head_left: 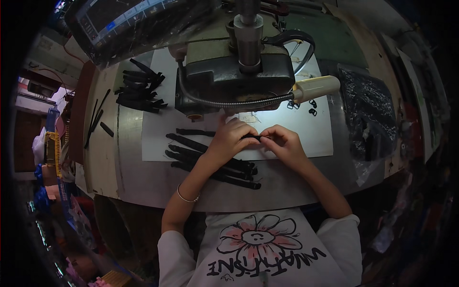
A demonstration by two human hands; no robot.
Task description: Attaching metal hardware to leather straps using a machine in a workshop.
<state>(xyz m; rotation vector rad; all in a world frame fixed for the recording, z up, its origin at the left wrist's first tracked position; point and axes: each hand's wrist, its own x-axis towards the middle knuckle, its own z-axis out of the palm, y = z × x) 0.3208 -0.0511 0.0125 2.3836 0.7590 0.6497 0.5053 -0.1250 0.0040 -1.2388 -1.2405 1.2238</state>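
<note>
My left hand [231,140] and my right hand [282,143] meet over the white sheet [315,138] in front of the machine [236,79]. Together they pinch a short black strap [254,137] between their fingertips. Several more black straps [201,148] lie in a loose row under and to the left of my left forearm. A thin bracelet sits on my left wrist [187,197].
A second pile of black straps [138,91] lies at the back left, with a few thin black strips [95,119] beside it. Small black buckles [311,109] rest near the lamp head [315,87]. A clear bag of black parts [368,112] lies to the right. A plastic-covered screen [129,24] stands at the back left.
</note>
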